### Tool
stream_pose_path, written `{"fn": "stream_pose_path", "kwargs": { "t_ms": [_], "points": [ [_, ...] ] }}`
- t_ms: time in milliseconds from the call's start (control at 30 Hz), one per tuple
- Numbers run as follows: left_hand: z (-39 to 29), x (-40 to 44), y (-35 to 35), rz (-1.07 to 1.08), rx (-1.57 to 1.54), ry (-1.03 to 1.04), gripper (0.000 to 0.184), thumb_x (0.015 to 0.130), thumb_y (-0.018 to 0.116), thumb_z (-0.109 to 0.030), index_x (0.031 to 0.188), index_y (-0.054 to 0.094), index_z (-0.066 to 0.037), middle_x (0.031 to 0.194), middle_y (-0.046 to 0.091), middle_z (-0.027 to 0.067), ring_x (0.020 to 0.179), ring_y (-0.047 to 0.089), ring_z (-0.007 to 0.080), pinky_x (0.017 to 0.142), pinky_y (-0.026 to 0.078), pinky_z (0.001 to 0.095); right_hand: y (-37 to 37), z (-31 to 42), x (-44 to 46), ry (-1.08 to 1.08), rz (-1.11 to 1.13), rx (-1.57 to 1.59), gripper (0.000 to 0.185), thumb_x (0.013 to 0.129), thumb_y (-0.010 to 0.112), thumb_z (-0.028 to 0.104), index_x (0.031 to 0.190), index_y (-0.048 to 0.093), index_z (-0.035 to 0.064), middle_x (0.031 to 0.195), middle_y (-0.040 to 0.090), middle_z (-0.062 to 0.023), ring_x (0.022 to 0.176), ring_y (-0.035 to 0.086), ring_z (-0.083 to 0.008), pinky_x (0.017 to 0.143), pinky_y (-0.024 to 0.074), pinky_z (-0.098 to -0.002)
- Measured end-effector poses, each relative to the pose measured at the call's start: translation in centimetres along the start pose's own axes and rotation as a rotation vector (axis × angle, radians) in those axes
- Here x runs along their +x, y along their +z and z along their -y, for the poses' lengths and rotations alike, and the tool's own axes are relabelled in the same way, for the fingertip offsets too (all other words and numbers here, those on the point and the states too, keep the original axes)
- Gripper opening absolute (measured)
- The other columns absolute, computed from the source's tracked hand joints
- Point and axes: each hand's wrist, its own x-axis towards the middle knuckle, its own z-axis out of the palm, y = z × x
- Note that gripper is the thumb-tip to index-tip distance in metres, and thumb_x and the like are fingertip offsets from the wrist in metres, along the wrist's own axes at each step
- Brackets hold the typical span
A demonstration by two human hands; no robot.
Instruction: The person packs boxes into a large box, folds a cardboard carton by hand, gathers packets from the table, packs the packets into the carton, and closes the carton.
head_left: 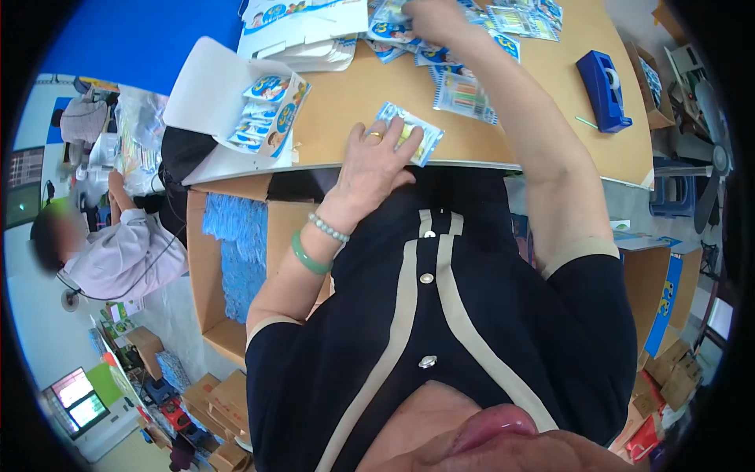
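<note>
Clearly, the left hand [377, 161] is placed nearer to the open box [292, 118] than the right hand is. Under its fingers a single packet [429, 145] is pressed or covered at the near edge of the table [338, 102], its long axis slanted from far left to near right. The left fingers are bent and a little parted, laid over the top of the packet, while the thumb is held apart on the near side; no pinch is seen. From that hand, the box is found to the left and slightly farther off, its lid tipped back and rows of packets held inside.

By contrast, the right hand [440, 20] is stretched well out to the far side, over the pile of packets [393, 31]. Its fingertips are cut off or blurred, so whether anything is grasped there cannot be told. Between the two hands, a packet of coloured sticks [464, 94] is left lying crosswise, its right end beside the right forearm and its nearer side toward the table edge.
</note>
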Motion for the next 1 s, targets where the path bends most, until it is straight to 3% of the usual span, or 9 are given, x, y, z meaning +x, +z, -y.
{"fn": "stream_pose_path", "kwargs": {
  "t_ms": [100,133,200,233,300,433,700,800,1000],
  "points": [
    [-0.2,-3.3,0.9,-0.008,0.027,0.029,0.043,0.082,0.075,-0.027,0.119,0.063,-0.008,0.100,0.065,0.0113,0.092,0.064,0.0281,0.077,0.049,0.0403,1.5,-3.2,-0.6,-0.120,-0.455,0.141,0.018,0.081,0.059,0.013,0.091,0.073,0.0052,0.088,0.071,-0.0194,0.082,0.069,-0.0367,0.074,0.0548,-0.0465],
    [-0.2,-3.4,0.9,-0.057,-0.113,-0.209,0.038,0.085,0.073,-0.025,0.118,0.063,-0.007,0.099,0.066,0.0109,0.090,0.065,0.0271,0.075,0.050,0.0388,1.0,-2.5,-0.4,-0.145,-0.702,0.055,0.019,0.084,0.057,0.011,0.092,0.073,0.0057,0.088,0.071,-0.0188,0.080,0.068,-0.0362,0.073,0.0548,-0.0461],
    [0.3,-2.8,0.8,-0.165,-0.383,-0.685,0.029,0.092,0.068,-0.021,0.115,0.063,-0.005,0.096,0.068,0.0100,0.086,0.068,0.0251,0.072,0.053,0.0357,-3.7,1.4,-4.7,0.026,-0.529,0.275,0.019,0.086,0.056,0.011,0.095,0.071,0.0054,0.087,0.071,-0.0190,0.080,0.068,-0.0367,0.072,0.0544,-0.0455],
    [1.1,-1.7,0.6,-0.170,-0.391,-0.695,0.029,0.092,0.068,-0.021,0.115,0.063,-0.005,0.096,0.068,0.0100,0.086,0.068,0.0251,0.072,0.053,0.0357,-6.5,4.1,-7.3,0.202,-0.373,0.483,0.019,0.088,0.055,0.012,0.098,0.069,0.0051,0.085,0.071,-0.0193,0.081,0.068,-0.0371,0.072,0.0541,-0.0450],
    [2.9,0.6,0.2,-0.233,-1.533,-1.057,0.020,0.098,0.060,-0.016,0.111,0.064,-0.002,0.092,0.070,0.0080,0.078,0.069,0.0188,0.068,0.056,0.0299,-4.3,5.9,-11.1,0.285,-0.148,1.183,0.020,0.091,0.055,0.018,0.099,0.066,0.0031,0.081,0.069,-0.0207,0.079,0.067,-0.0393,0.069,0.0520,-0.0456],
    [3.1,2.4,2.0,-0.256,-1.895,-0.940,0.021,0.099,0.058,-0.016,0.108,0.065,0.001,0.094,0.071,0.0065,0.079,0.069,0.0134,0.070,0.057,0.0286,-1.2,8.0,-15.2,0.417,0.127,1.309,0.021,0.091,0.064,0.014,0.109,0.065,0.0027,0.100,0.070,-0.0039,0.090,0.068,-0.0170,0.077,0.0530,-0.0300],
    [1.4,2.7,1.0,-0.255,-1.563,-0.999,0.018,0.096,0.058,-0.007,0.109,0.063,0.004,0.095,0.071,0.0084,0.075,0.069,0.0131,0.065,0.058,0.0279,-0.4,10.1,-16.9,0.387,-0.022,0.886,0.018,0.092,0.064,0.014,0.107,0.065,0.0055,0.099,0.069,-0.0040,0.089,0.067,-0.0172,0.077,0.0523,-0.0301],
    [1.8,2.2,0.6,-0.292,-1.559,-1.055,0.017,0.095,0.059,-0.006,0.108,0.064,0.004,0.094,0.071,0.0083,0.075,0.069,0.0130,0.063,0.058,0.0274,-1.0,7.9,-19.2,0.109,-0.499,-0.250,0.020,0.089,0.063,0.014,0.107,0.065,0.0066,0.098,0.069,-0.0082,0.088,0.067,-0.0250,0.076,0.0525,-0.0316],
    [2.3,2.6,2.0,-0.303,-1.509,-1.052,0.017,0.095,0.059,-0.006,0.107,0.063,0.005,0.093,0.071,0.0087,0.076,0.070,0.0136,0.064,0.059,0.0279,-1.1,4.9,-21.2,0.084,-0.254,-0.296,0.019,0.088,0.062,0.016,0.105,0.066,0.0075,0.099,0.070,-0.0137,0.085,0.067,-0.0311,0.075,0.0532,-0.0384]
  ]
}}
